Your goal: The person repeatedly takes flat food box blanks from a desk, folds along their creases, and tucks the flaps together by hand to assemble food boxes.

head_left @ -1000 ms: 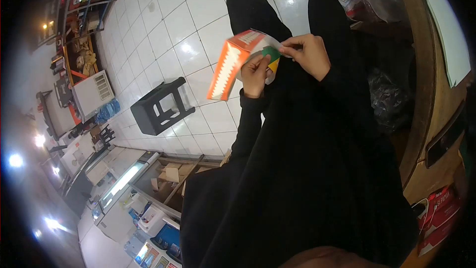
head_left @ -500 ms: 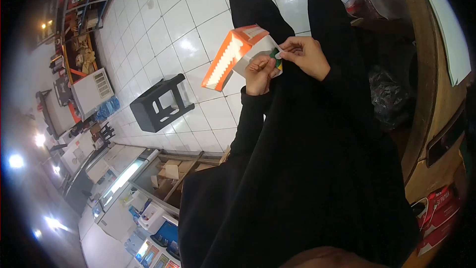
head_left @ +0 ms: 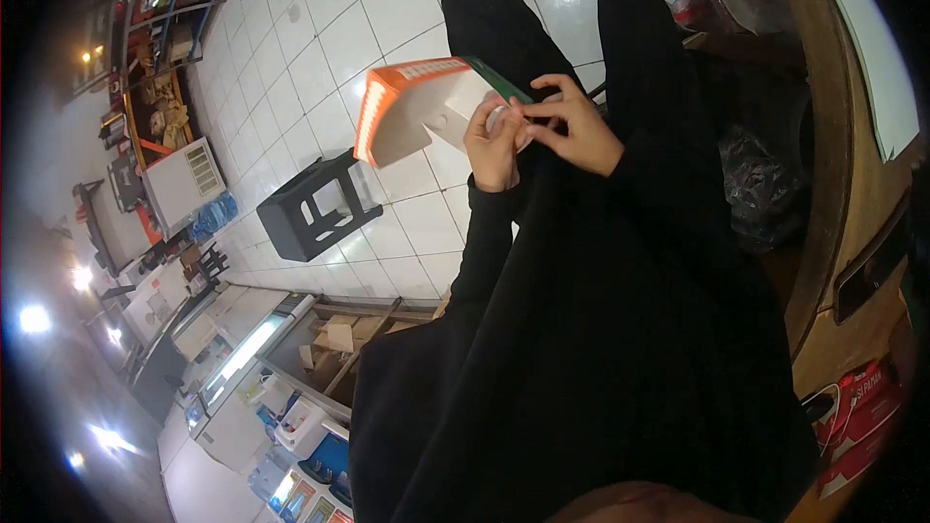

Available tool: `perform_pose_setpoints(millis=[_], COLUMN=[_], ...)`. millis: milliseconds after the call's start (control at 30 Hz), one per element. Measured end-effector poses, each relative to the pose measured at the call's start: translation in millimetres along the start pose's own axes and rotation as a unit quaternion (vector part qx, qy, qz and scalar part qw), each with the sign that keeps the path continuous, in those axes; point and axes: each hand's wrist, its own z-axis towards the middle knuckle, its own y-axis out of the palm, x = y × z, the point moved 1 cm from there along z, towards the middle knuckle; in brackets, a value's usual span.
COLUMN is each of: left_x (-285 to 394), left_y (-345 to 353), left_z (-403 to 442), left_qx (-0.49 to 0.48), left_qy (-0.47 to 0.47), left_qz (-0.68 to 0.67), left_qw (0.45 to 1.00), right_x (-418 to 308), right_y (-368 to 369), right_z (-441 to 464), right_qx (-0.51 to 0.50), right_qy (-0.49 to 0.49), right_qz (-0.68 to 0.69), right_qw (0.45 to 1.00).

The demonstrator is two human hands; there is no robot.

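in the head view, the left hand (head_left: 494,147) has its thumb and fingers closed on the near end of an open box (head_left: 412,116), orange outside with a green edge and a pale inside. the box is tilted above the tiled floor (head_left: 417,266), beside the person's knee (head_left: 494,15). the right hand (head_left: 576,131) has its fingers bent, tips at the box's green edge, close by the left fingertips; i cannot tell whether it grips anything. a dark stool (head_left: 281,218) stands on the floor, well apart from the hands.
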Motion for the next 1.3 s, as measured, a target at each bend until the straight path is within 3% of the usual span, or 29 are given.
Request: perform_pose_setpoints(millis=[67,133,167,200,233,267,333,367,400,433,467,533,567,667,700,733,800,833,933,967,1000,1033,1067,1133,1167,1200,1300], left_x=[0.4,-0.4,-0.7,2.6,7.6,10.7,18.3,19.6,21.3,25.8,33.2,55.5,57.2,78.4,85.1,81.0,82.8,74.6,73.6,75.5,79.6,86.7,86.4,81.7,80.1,67.7,58.5], left_y=[0.5,-1.3,-3.7,-0.8,5.0,10.8,35.7,45.0,54.1,63.2,61.8,52.4,55.2,84.6,101.4,108.5,112.3,122.1,126.9,126.8,126.5,123.4,123.5,115.5,109.4,107.7,110.2], left_z=[1.5,3.4,3.8,1.2,-3.0,-9.5,-30.3,-38.7,-45.8,-50.9,-47.6,-41.0,-36.5,-7.0,-12.8,-7.9,-6.8,-6.0,3.3,8.5,13.4,14.9,16.2,18.6,17.9,19.1,5.4], left_qx=[-0.026,-0.006,-0.009,-0.023,-0.035,-0.037,-0.18,-0.234,-0.287,-0.329,-0.33,-0.096,-0.092,-0.18,-0.169,-0.12,-0.073,-0.031,-0.03,0.015,0.061,0.066,0.067,-0.098,-0.179,-0.217,-0.305], left_qy=[0.033,0.111,0.112,0.136,0.158,0.159,0.122,0.098,0.077,0.069,0.077,0.244,0.245,0.247,0.249,0.286,0.331,0.448,0.421,0.44,0.458,0.43,0.433,0.347,0.273,0.285,0.278], left_qz=[0.024,0.167,0.168,0.288,0.403,0.402,0.511,0.498,0.484,0.402,0.4,0.476,0.474,0.177,0.202,0.153,0.414,0.408,0.418,0.382,0.343,0.297,0.293,0.223,0.23,0.264,0.281], left_qw=[0.999,0.98,0.979,0.948,0.901,0.901,0.832,0.829,0.823,0.852,0.851,0.839,0.841,0.936,0.932,0.938,0.845,0.795,0.805,0.813,0.818,0.85,0.85,0.906,0.917,0.896,0.867], right_x=[-2.7,0.4,2.4,-3.8,-16.4,-27.8,-42.1,-45.2,-44.2,-44.6,-46.5,-64.4,-70.6,-84.0,-97.2,-100.0,-104.4,-114.7,-114.9,-114.9,-119.4,-123.7,-125.9,-127.5,-132.4,-137.1,-142.9], right_y=[3.9,-4.7,-13.5,-21.1,-26.4,-28.9,-37.4,-42.3,-51.0,-58.7,-67.0,-82.6,-87.5,-73.3,-58.2,-61.2,-70.7,-69.7,-77.2,-71.4,-74.0,-75.3,-77.2,-79.5,-79.6,-80.7,-82.2], right_z=[-3.0,4.5,8.3,11.8,14.9,20.4,30.8,34.4,39.2,42.5,44.2,42.8,39.1,33.6,28.8,26.7,23.2,20.3,18.0,20.1,17.1,11.0,5.1,-2.8,-5.1,-6.8,-4.8], right_qx=[-0.032,-0.056,-0.034,-0.013,0.059,0.06,0.183,0.223,0.178,0.134,0.134,0.152,0.101,0.077,0.147,0.151,0.206,0.258,0.257,0.302,0.303,0.216,0.125,0.112,0.231,0.347,0.342], right_qy=[-0.037,-0.025,-0.016,-0.007,-0.049,-0.05,-0.089,-0.103,-0.068,-0.035,-0.042,-0.154,-0.102,-0.135,-0.102,-0.11,-0.09,-0.09,-0.063,-0.135,-0.14,-0.106,-0.072,-0.057,-0.101,-0.143,-0.158], right_qz=[-0.074,-0.081,-0.053,-0.026,-0.081,-0.082,-0.063,-0.058,-0.078,-0.099,-0.103,-0.111,-0.018,-0.041,0.011,0.007,0.051,-0.036,-0.149,-0.077,-0.081,-0.091,-0.101,-0.114,-0.074,-0.031,0.041], right_qw=[0.996,0.995,0.998,1.0,0.994,0.994,0.977,0.968,0.978,0.985,0.985,0.97,0.989,0.987,0.984,0.982,0.973,0.961,0.953,0.941,0.939,0.966,0.984,0.986,0.965,0.926,0.925])
